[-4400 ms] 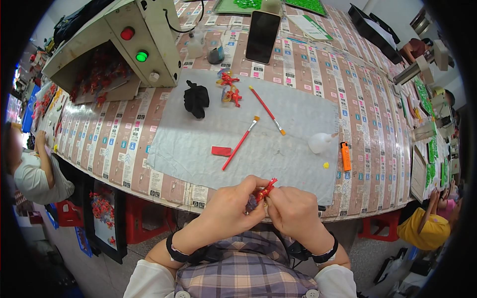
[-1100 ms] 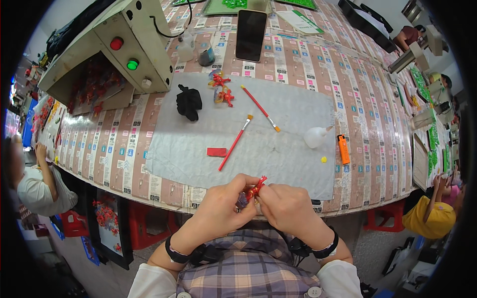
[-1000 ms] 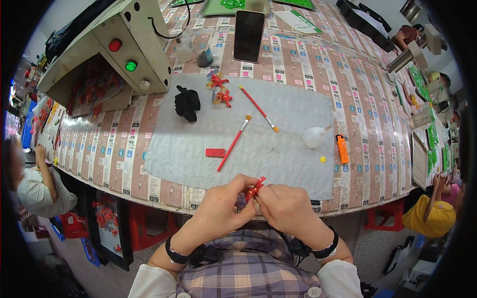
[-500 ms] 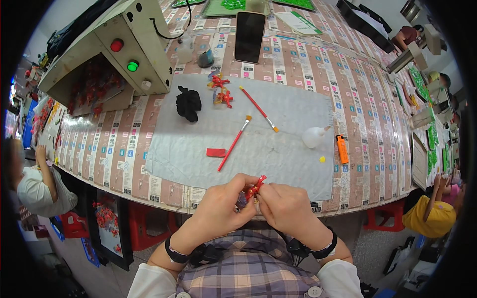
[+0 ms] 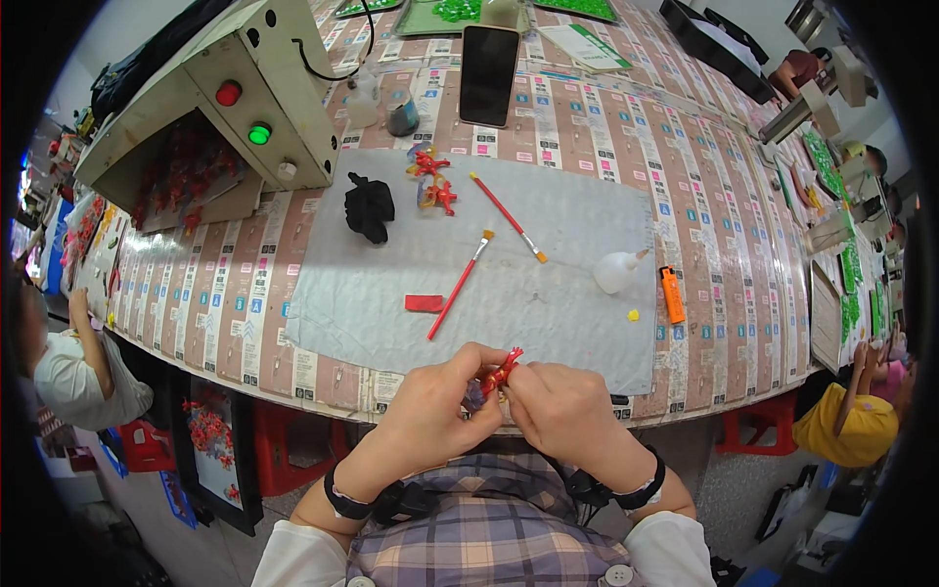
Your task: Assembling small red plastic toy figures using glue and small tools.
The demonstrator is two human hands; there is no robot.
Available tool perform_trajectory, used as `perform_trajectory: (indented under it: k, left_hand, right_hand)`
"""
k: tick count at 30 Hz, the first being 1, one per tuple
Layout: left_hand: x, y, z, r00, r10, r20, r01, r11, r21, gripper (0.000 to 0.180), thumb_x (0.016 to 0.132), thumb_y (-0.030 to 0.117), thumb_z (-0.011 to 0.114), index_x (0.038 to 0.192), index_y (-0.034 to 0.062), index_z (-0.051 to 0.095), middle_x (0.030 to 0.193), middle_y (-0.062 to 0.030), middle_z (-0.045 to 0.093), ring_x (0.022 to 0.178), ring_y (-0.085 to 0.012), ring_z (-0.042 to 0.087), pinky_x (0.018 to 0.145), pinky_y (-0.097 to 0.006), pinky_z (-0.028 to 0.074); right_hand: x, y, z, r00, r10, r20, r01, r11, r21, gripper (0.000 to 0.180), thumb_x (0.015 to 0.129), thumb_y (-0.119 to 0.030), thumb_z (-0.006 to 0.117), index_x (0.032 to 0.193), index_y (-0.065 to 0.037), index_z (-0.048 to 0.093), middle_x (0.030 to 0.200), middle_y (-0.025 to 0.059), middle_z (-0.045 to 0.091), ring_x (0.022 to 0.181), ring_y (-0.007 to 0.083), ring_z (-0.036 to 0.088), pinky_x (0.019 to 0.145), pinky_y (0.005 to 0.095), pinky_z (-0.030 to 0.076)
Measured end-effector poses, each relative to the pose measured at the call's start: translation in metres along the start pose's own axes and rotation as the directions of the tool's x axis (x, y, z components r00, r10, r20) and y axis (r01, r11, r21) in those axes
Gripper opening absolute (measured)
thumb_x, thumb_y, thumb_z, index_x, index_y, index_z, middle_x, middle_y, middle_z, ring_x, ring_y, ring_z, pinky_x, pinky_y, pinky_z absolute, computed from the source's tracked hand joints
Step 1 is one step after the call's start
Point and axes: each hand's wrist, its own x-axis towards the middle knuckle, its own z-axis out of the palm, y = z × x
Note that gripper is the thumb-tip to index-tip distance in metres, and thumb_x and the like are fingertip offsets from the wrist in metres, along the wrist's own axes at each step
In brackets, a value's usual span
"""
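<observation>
Close to the table's front edge, my left hand (image 5: 437, 399) pinches a small red figurine (image 5: 500, 376) with a purplish part at its lower end. Against the figurine's other side press the closed fingers of my right hand (image 5: 560, 403); whatever else they may hold is hidden. Both hands are at the front of a grey cloth (image 5: 558, 323). Beyond them on the cloth lie two red-handled brushes (image 5: 460, 289), a small red block (image 5: 424, 303), a black cloth bundle (image 5: 369, 207) and two more red figurines (image 5: 440, 198) with yellowish clear parts.
A white squeeze bottle (image 5: 616, 272), a yellow bit (image 5: 633, 315) and an orange lighter (image 5: 671, 295) are at right. A metal box (image 5: 293, 98) with red figurines inside stands at left. Behind the cloth are a phone (image 5: 488, 76) and a small jar (image 5: 402, 119). Other people sit at both sides.
Almost nothing differs. Both hands keep the figurine in the same place, and the view has shifted very slightly.
</observation>
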Motion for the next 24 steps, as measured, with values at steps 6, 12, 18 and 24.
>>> perform_trajectory:
  k: [6,12,18,24]
  left_hand:
    - [0.0007,0.0007,0.001,1.0,0.006,-0.005,-0.006,1.0,0.017,0.032,0.077,0.011,0.063,0.104,0.0002,0.051,0.084,-0.0141,0.064,0.071,-0.0269,0.065,0.059,-0.031,0.051]
    - [0.0001,-0.0006,0.0008,1.0,0.004,-0.005,-0.004,1.0,0.011,0.032,0.077,0.011,0.063,0.104,0.0001,0.051,0.083,-0.0144,0.064,0.07,-0.0267,0.065,0.057,-0.031,0.051]
    - [-0.0002,-0.0013,0.0016,1.0,0.006,-0.014,-0.006,1.0,0.007,0.032,0.077,0.011,0.063,0.105,0.0002,0.051,0.084,-0.0143,0.064,0.07,-0.0265,0.065,0.058,-0.031,0.051]
    - [-0.0004,-0.0018,0.0012,1.0,-0.003,0.001,0.003,1.0,-0.012,0.032,0.077,0.012,0.063,0.105,0.0006,0.051,0.082,-0.0142,0.064,0.069,-0.0267,0.065,0.059,-0.031,0.051]
  right_hand:
    - [-0.0012,0.0,0.0013,1.0,0.014,0.005,-0.013,1.0,-0.014,0.015,0.075,-0.014,0.062,0.078,-0.007,0.049,0.061,0.0043,0.05,0.053,0.0196,0.055,0.045,0.0314,0.042]
    - [-0.0009,-0.0013,0.0,1.0,0.012,0.019,-0.012,1.0,-0.016,0.016,0.074,-0.014,0.063,0.078,-0.007,0.049,0.061,0.0043,0.05,0.053,0.0195,0.055,0.045,0.0314,0.042]
    - [-0.0014,-0.0012,0.0024,0.999,0.031,-0.003,-0.031,1.0,-0.001,0.016,0.074,-0.015,0.063,0.078,-0.007,0.049,0.061,0.0042,0.05,0.053,0.0193,0.055,0.045,0.0311,0.042]
    - [-0.0023,-0.001,0.0013,1.0,0.01,0.019,-0.009,1.0,-0.027,0.016,0.074,-0.014,0.063,0.078,-0.007,0.049,0.061,0.0045,0.05,0.053,0.0197,0.055,0.045,0.0314,0.042]
